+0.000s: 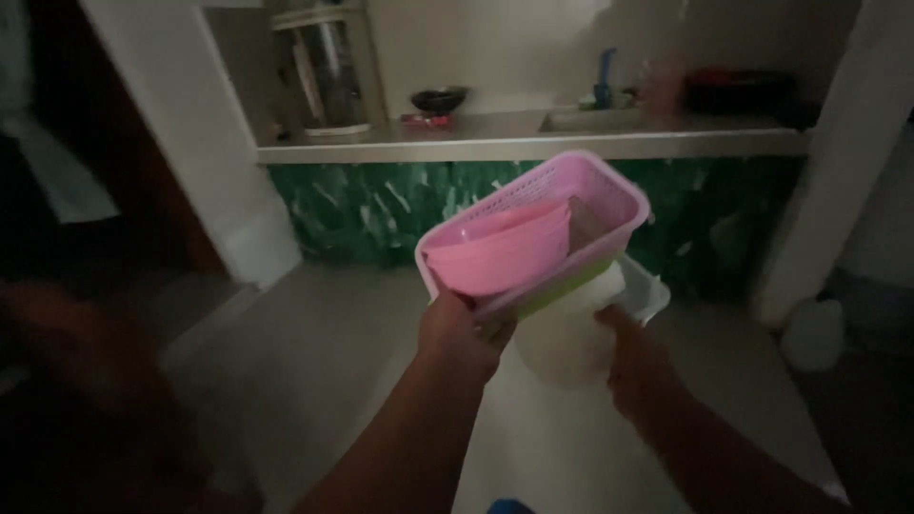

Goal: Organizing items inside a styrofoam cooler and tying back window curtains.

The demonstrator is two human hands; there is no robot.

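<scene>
Ahead of me a steel counter [533, 143] runs across on a green marbled front [381, 205], carrying a tall clear jar [328, 76], a dark bowl [439, 98] and a blue tap [606, 76]; a white jug [814, 333] sits on the floor to the right. The room is dim and everything on the counter is blurred. My left hand [462, 333] grips the near corner of a pink slotted plastic basket [552, 214] holding pink bowls [500, 252]. My right hand [633, 357] clasps a round white bowl [571, 338] under it.
</scene>
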